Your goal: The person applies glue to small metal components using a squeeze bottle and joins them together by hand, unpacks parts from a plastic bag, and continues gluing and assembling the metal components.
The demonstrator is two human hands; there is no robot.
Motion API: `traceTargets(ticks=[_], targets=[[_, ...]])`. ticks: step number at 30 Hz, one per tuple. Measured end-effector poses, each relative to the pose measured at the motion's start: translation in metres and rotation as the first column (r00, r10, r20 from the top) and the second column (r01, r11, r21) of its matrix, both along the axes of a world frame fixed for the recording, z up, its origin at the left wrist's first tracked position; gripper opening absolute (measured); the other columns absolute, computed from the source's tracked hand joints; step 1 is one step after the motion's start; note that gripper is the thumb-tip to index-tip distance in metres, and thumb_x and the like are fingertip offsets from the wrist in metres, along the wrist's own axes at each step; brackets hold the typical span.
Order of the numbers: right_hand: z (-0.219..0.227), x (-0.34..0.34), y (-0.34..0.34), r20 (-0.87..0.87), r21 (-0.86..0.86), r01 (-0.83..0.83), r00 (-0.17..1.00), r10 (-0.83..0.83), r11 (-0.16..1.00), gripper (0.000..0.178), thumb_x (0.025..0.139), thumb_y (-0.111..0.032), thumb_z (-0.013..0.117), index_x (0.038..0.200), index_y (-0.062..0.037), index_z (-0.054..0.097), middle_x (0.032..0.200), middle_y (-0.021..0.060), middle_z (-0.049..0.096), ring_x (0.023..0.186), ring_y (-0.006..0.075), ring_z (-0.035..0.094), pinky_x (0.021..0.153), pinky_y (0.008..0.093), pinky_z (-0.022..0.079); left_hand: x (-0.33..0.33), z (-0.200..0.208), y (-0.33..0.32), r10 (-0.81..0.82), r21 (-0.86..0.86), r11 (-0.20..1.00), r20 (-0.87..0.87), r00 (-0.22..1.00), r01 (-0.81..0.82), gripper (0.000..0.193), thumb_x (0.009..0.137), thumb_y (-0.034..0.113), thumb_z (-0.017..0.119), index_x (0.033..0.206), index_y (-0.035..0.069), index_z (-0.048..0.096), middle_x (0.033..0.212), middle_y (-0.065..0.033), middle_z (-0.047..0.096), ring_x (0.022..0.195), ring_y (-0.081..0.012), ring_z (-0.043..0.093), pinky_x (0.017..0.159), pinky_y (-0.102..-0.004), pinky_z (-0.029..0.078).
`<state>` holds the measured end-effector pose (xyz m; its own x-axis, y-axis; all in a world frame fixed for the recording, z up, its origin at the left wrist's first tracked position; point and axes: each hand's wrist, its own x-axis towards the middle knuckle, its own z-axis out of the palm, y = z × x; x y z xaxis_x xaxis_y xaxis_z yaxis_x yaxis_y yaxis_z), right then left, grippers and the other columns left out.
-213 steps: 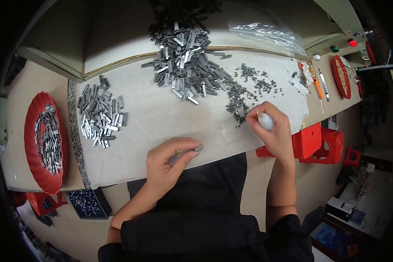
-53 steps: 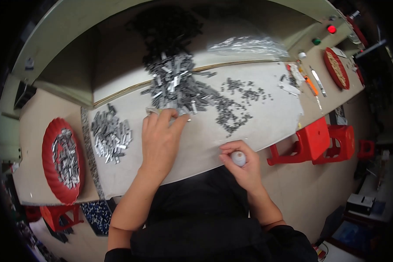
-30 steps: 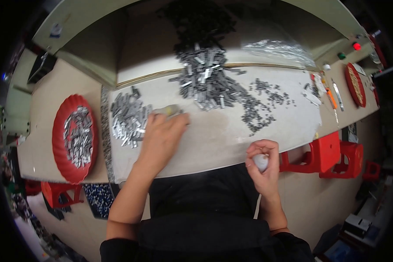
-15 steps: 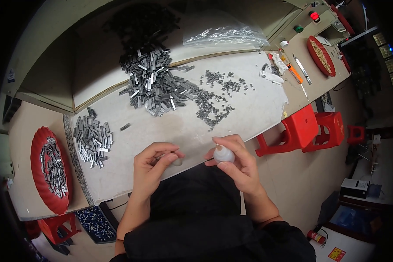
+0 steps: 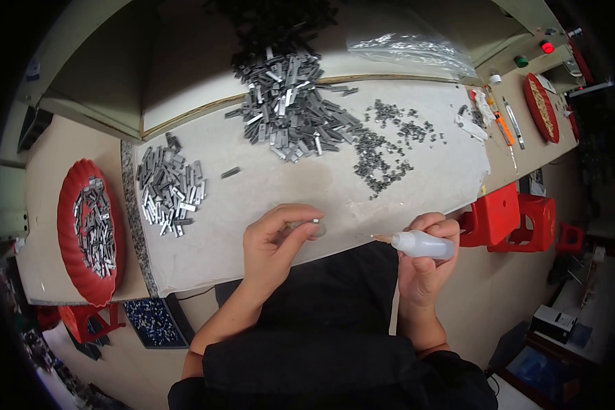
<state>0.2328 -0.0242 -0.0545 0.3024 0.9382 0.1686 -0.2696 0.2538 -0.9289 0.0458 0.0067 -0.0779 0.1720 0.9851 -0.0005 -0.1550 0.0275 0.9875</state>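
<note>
My left hand (image 5: 270, 249) pinches a small grey metal part (image 5: 316, 227) between thumb and fingers, over the table's front edge. Its exact shape is mostly hidden by the fingertips. My right hand (image 5: 422, 273) grips a translucent white squeeze bottle (image 5: 427, 246) lying on its side, with its thin needle tip pointing left toward the left hand. The needle and the part are apart. Beyond the hands, a big heap of grey metal blocks (image 5: 294, 102) rises toward the back, with many tiny dark metal pieces (image 5: 383, 150) scattered at its right.
A smaller pile of metal blocks (image 5: 171, 188) and a single block (image 5: 230, 172) lie at the left. Farther left is a red scalloped tray (image 5: 72, 232) of blocks. An orange-handled tool (image 5: 503, 128), a red dish (image 5: 536, 109) and red stools (image 5: 492, 219) are at right.
The bottle has tipped from pointing toward the table to lying sideways, its needle now facing left. Both hands sit farther right in view, and the whole view has shifted.
</note>
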Motion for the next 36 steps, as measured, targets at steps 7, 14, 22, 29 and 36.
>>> traceTargets(ticks=[7,14,22,29,36], targets=[[-0.004,-0.004,0.002,-0.123,0.017,-0.066,0.99,0.068,0.998,0.036,0.064,-0.009,0.071,0.089,-0.0039,0.045,0.09,0.012,0.049,0.079,0.0161,0.05,0.069,0.0266,0.042,0.006,0.002,-0.004,0.075,-0.026,0.997,0.138,0.988,-0.072,0.016,0.078,-0.005,0.054,0.094,-0.002,0.056,0.089,-0.0091,0.058,0.075,-0.0118,0.057,0.059,-0.0217,0.05],[0.0,0.009,0.022,-0.103,0.017,-0.071,0.992,0.073,0.997,0.028,0.072,-0.001,0.062,0.091,-0.0043,0.042,0.092,0.0127,0.051,0.075,0.0186,0.054,0.06,0.0273,0.047,0.002,0.001,-0.004,0.045,-0.044,0.998,0.043,0.998,-0.044,0.017,0.075,-0.008,0.057,0.091,-0.004,0.055,0.087,-0.0099,0.059,0.081,-0.011,0.057,0.064,-0.0191,0.048],[-0.007,0.14,0.112,0.638,-0.087,0.333,0.742,-0.204,0.939,0.018,0.075,-0.004,0.061,0.084,-0.0038,0.045,0.074,0.0072,0.057,0.071,0.0162,0.058,0.059,0.0253,0.045,0.004,-0.001,-0.001,0.008,-0.025,1.0,0.05,0.999,-0.007,0.027,0.079,-0.005,0.053,0.105,-0.004,0.046,0.095,-0.0151,0.06,0.089,-0.0148,0.057,0.069,-0.0217,0.048],[-0.004,0.17,0.176,0.966,-0.025,0.521,0.232,-0.113,0.853,0.031,0.069,-0.018,0.068,0.085,-0.0009,0.047,0.076,0.0185,0.059,0.071,0.0322,0.058,0.066,0.0374,0.045,0.004,0.001,-0.003,-0.005,-0.018,1.0,0.053,0.999,0.006,0.022,0.079,-0.004,0.054,0.101,-0.004,0.049,0.096,-0.0146,0.059,0.089,-0.0154,0.057,0.071,-0.0224,0.046],[-0.008,0.182,0.186,0.968,-0.146,0.478,0.248,0.027,0.866,0.028,0.069,-0.014,0.064,0.09,-0.0021,0.05,0.081,0.0177,0.059,0.076,0.0299,0.058,0.068,0.0363,0.044,0.006,0.002,-0.002,-0.03,-0.001,1.0,0.031,0.999,0.03,0.021,0.079,-0.004,0.054,0.1,-0.004,0.05,0.096,-0.0147,0.06,0.086,-0.0129,0.057,0.071,-0.0207,0.045]])
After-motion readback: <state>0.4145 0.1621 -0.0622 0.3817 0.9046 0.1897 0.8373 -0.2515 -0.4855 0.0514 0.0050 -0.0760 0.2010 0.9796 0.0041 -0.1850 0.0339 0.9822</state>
